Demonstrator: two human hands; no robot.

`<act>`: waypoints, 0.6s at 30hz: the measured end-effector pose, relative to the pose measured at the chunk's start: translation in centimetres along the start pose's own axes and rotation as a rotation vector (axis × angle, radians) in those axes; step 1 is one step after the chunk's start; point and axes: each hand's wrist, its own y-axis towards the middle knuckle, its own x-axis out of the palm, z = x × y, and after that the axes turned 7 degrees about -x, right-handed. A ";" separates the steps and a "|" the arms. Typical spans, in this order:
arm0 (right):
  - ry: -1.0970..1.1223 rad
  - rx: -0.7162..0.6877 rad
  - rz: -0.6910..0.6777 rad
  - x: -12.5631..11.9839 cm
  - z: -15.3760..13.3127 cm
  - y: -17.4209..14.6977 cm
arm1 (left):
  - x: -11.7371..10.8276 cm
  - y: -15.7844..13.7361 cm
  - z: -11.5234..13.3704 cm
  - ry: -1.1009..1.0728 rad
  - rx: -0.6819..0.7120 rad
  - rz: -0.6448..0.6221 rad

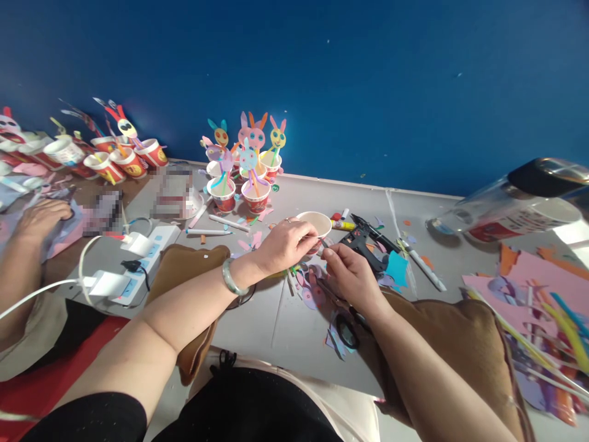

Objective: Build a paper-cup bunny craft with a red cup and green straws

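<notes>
My left hand (291, 247), a bangle on its wrist, is closed at the near rim of a white paper cup (317, 219) with some red on its side. The hand hides much of the cup. Close to its right, my right hand (350, 275) is closed in a pinch, with a small dark tip showing by the fingers; what it holds is unclear. Black scissor handles (346, 331) lie below the right hand. Paper cut-outs (313, 294) are scattered beneath both hands. A black glue gun (368, 248) rests just beyond the right hand.
Several cups with paper rabbit heads (248, 158) stand by the blue wall. A power strip (150, 264), brown cushions (442, 344), a clear bottle (497, 193) and coloured paper (543, 279) lie around. Another person's hand (46, 218) is at far left.
</notes>
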 end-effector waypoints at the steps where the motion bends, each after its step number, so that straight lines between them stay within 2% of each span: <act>1: -0.003 -0.004 0.016 0.0 -0.1 0.0 | -0.1 0.0 0.0 -0.025 -0.014 -0.001; 7: -0.172 -0.098 0.231 -0.1 -0.5 -0.2 | -0.7 0.6 -0.5 -0.338 -0.153 0.048; 9: -0.160 -0.112 0.309 -0.3 -0.2 0.0 | -0.8 0.8 -0.6 -0.472 -0.207 0.017; 13: -0.040 -0.079 0.441 -0.6 0.7 0.5 | -1.3 1.0 -0.4 -0.670 -0.275 -0.123; 15: 0.100 -0.026 0.432 -0.6 0.9 0.7 | -1.6 0.9 -0.3 -0.734 -0.286 -0.180; 18: 0.346 0.053 0.296 -0.4 0.8 1.0 | -2.0 0.9 -0.1 -0.794 -0.264 -0.221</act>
